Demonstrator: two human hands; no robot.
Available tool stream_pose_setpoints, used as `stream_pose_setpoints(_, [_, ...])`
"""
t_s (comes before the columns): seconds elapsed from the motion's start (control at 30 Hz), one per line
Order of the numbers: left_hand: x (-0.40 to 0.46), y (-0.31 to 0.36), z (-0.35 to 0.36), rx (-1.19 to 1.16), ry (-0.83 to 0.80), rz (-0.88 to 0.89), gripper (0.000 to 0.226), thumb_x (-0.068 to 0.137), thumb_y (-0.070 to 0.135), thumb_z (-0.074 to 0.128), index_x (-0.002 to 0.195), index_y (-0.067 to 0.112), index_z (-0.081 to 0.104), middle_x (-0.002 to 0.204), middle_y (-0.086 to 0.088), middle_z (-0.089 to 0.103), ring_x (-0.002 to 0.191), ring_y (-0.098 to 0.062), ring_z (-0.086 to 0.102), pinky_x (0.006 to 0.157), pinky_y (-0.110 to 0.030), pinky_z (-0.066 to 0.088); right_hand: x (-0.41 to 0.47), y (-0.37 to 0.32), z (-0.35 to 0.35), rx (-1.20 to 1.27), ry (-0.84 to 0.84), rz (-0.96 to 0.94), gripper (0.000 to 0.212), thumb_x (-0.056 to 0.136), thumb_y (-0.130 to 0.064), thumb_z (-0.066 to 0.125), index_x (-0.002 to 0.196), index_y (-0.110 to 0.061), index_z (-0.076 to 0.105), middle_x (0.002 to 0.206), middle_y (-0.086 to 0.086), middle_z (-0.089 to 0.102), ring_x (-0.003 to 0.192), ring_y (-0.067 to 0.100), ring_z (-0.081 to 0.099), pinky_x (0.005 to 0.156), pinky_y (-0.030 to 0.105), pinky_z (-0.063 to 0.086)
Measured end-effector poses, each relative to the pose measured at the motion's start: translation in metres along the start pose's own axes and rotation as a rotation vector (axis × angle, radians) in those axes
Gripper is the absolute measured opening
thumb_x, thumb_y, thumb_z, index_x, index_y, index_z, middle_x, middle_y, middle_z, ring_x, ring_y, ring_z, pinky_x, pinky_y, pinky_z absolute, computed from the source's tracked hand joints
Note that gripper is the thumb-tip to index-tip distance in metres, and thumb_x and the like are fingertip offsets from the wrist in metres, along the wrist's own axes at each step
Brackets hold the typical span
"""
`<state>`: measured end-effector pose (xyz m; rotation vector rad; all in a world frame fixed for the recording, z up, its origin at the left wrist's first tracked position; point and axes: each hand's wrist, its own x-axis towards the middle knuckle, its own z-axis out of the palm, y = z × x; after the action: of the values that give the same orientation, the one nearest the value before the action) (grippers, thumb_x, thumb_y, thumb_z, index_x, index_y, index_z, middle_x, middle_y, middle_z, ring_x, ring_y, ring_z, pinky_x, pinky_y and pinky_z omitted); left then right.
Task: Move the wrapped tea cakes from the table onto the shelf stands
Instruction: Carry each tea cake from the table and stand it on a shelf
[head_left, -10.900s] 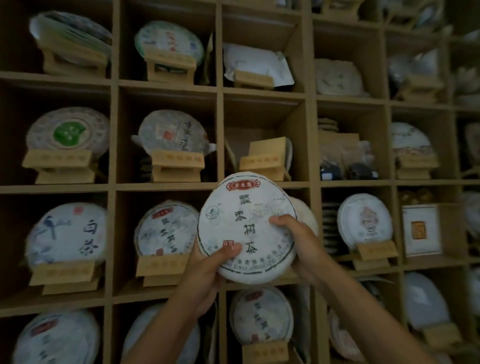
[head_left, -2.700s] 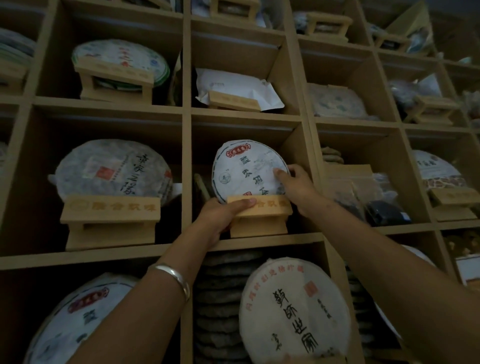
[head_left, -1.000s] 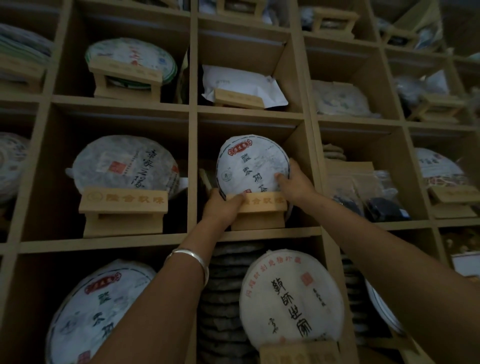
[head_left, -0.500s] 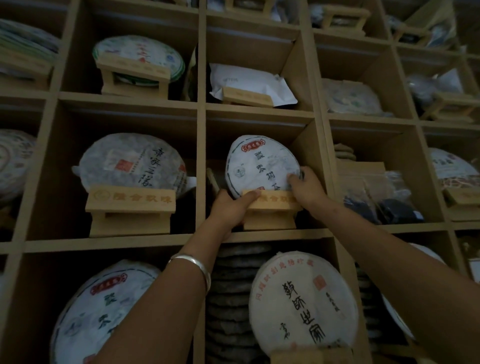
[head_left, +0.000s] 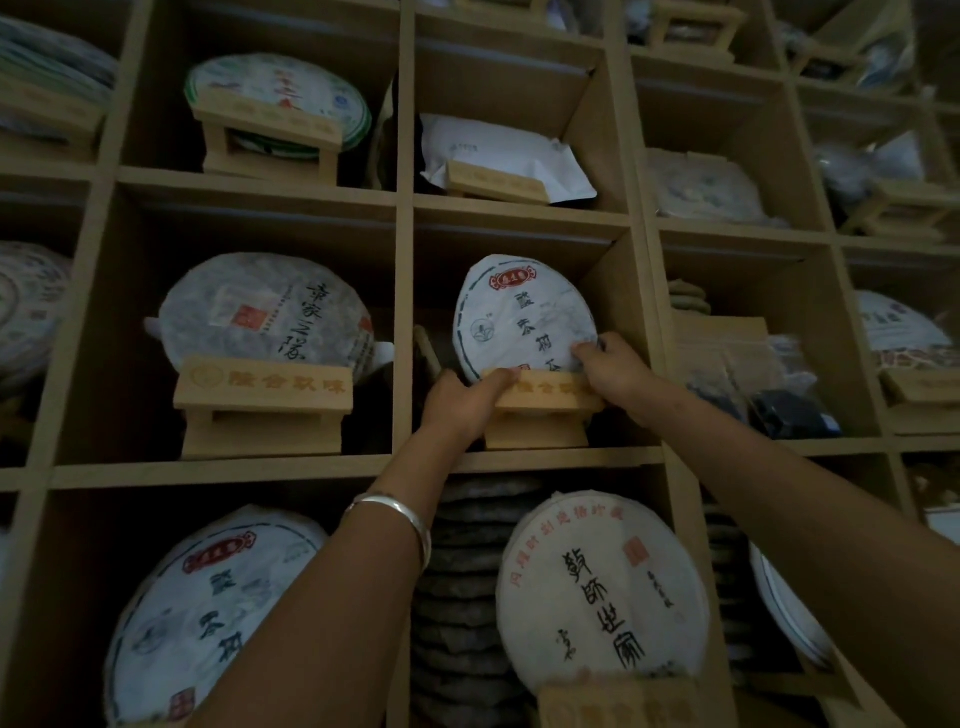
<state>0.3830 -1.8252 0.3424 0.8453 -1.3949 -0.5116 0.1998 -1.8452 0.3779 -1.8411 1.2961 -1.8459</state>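
Tea cake (head_left: 522, 319) sits upright on stand (head_left: 540, 410), middle cubby. Left hand (head_left: 462, 397) grips the stand's left end; right hand (head_left: 610, 366) pinches the cake's lower right edge. Placement nearly done, release pending. Table out of view; remaining cakes unknown.

dim, underexposed | cubby backs in shadow | edges warped, soft

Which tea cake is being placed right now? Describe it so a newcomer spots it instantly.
On the wooden shelf wall, find the middle-row cubby with both hands in it. The tea cake stands upright on a wooden stand there. Unlike the greyer cake to its left, it is white with a red emblem on top.
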Motion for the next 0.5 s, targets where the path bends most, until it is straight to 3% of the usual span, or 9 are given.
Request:
stream_pose_setpoints(0.1, [-0.0003, 0.0002, 0.0000, -0.015, -0.014, -0.009, 0.062, 0.076, 0.046, 0.075, 0.127, 0.015, 0.057, 0.119, -0.004, 0.064, 0.107, -0.025, 0.061, 0.098, -0.046, 0.052, 0.0010, -0.0007, -0.0019, -0.001, 0.001, 0.004, 0.044, 0.101, -0.033, 0.045, 0.139, -0.011, 0.039, 0.130, 0.010, 0.052, 0.099, 0.019, 0.050, 0.064, 0.028, 0.042])
stream_pose_setpoints(0.17, [-0.0001, 0.0013, 0.0000, -0.011, -0.003, -0.019, 0.063, 0.077, 0.047, 0.073, 0.128, 0.013, 0.056, 0.121, -0.006, 0.064, 0.108, -0.026, 0.060, 0.096, -0.046, 0.053, 0.0021, -0.0005, -0.0018, 0.006, 0.001, 0.014, 0.046, 0.101, -0.036, 0.046, 0.139, -0.012, 0.038, 0.131, 0.010, 0.052, 0.101, 0.020, 0.051, 0.072, 0.031, 0.045])
stream_pose_setpoints(0.23, [-0.0008, 0.0031, -0.0004, -0.022, -0.004, -0.038, 0.066, 0.078, 0.048, 0.071, 0.130, 0.011, 0.055, 0.122, -0.008, 0.063, 0.106, -0.025, 0.061, 0.083, -0.040, 0.056, 0.0021, -0.0009, -0.0009, 0.009, -0.001, 0.030, 0.053, 0.099, -0.039, 0.048, 0.142, -0.011, 0.034, 0.135, 0.011, 0.050, 0.109, 0.024, 0.052, 0.080, 0.035, 0.044])
stream_pose_setpoints(0.33, [-0.0014, 0.0031, -0.0005, -0.052, 0.018, -0.041, 0.065, 0.079, 0.051, 0.070, 0.128, 0.011, 0.057, 0.119, -0.007, 0.065, 0.099, -0.022, 0.062, 0.062, -0.027, 0.049, 0.0027, -0.0022, 0.0012, 0.020, 0.012, 0.053, 0.064, 0.097, -0.046, 0.050, 0.145, -0.009, 0.028, 0.140, 0.012, 0.048, 0.121, 0.030, 0.051, 0.081, 0.036, 0.041])
stream_pose_setpoints(0.4, [-0.0024, 0.0032, -0.0002, -0.059, 0.050, -0.024, 0.062, 0.080, 0.051, 0.069, 0.126, 0.012, 0.059, 0.117, -0.007, 0.067, 0.099, -0.022, 0.063, 0.066, -0.029, 0.051, 0.0033, -0.0036, 0.0024, 0.026, 0.035, 0.060, 0.069, 0.097, -0.047, 0.050, 0.147, -0.008, 0.025, 0.141, 0.013, 0.047, 0.124, 0.031, 0.050, 0.081, 0.036, 0.040])
stream_pose_setpoints(0.5, [-0.0041, 0.0033, 0.0009, -0.078, 0.117, 0.018, 0.055, 0.082, 0.047, 0.070, 0.123, 0.011, 0.061, 0.118, -0.007, 0.068, 0.105, -0.025, 0.064, 0.090, -0.042, 0.055, 0.0037, -0.0053, 0.0011, 0.025, 0.053, 0.080, 0.074, 0.097, -0.049, 0.049, 0.150, -0.007, 0.021, 0.142, 0.014, 0.046, 0.126, 0.033, 0.050, 0.082, 0.037, 0.043])
